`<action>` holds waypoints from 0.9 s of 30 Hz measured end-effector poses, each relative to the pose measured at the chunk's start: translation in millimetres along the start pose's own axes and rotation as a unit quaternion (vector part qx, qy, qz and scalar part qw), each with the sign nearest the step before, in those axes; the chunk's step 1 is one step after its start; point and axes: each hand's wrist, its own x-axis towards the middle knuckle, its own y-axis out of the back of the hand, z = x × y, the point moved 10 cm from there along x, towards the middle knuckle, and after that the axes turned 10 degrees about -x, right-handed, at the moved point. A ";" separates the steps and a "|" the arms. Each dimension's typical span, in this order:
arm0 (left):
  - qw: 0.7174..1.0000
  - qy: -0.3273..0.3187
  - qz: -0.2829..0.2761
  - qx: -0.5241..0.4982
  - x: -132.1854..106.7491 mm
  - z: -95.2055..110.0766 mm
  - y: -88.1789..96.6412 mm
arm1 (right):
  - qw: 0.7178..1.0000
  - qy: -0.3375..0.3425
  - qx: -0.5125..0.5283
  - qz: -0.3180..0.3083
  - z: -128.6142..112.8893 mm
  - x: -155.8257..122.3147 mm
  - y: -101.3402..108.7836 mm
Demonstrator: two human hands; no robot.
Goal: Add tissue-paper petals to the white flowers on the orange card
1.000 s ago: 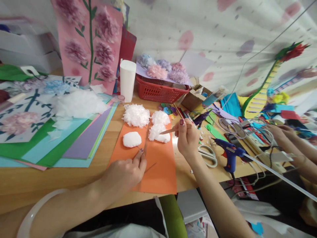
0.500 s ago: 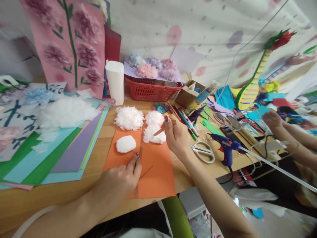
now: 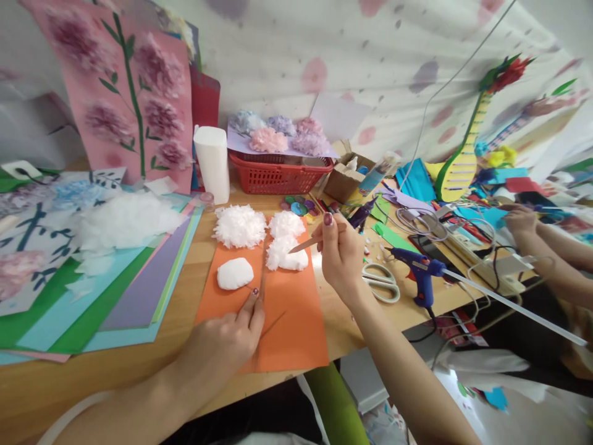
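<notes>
My right hand [image 3: 340, 253] is closed around a brown pointed stick [image 3: 308, 243], thumb on top. Its tip lies over the lower edge of a white fluffy paper tuft [image 3: 278, 252] on the right half of an orange card [image 3: 296, 315]. My left hand [image 3: 227, 334] rests on the card's lower left, fingers lying on it, index fingertip near the middle fold. Just above that fingertip sits a smooth white oval pad [image 3: 235, 274]. A larger white tuft [image 3: 239, 226] and a smaller one [image 3: 286, 224] cover the card's top. Thin brown lines mark the card.
Scissors [image 3: 382, 283] and a blue glue gun [image 3: 419, 269] lie right of my right hand. White fluff [image 3: 125, 213] and coloured sheets [image 3: 132, 290] spread at left. A red basket [image 3: 282, 176] stands behind. Another person's hands [image 3: 523, 225] are at far right.
My right hand has shifted slightly right, and more of the stick shows, its tip still by the white tuft. My left hand stays on the card. The view has moved a little.
</notes>
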 end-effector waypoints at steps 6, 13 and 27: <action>0.999 -0.029 -0.010 0.008 1.6 1.9 7.3 | 1.000 -0.002 0.017 -0.019 0.5 -1.3 -15.1; 0.999 -0.040 -0.009 0.012 2.2 1.9 8.7 | 0.997 -0.033 0.056 0.034 5.7 1.0 19.8; 0.992 -0.082 -0.070 -0.071 -22.6 -0.8 6.3 | 0.971 -0.132 0.159 0.122 36.5 -45.6 59.5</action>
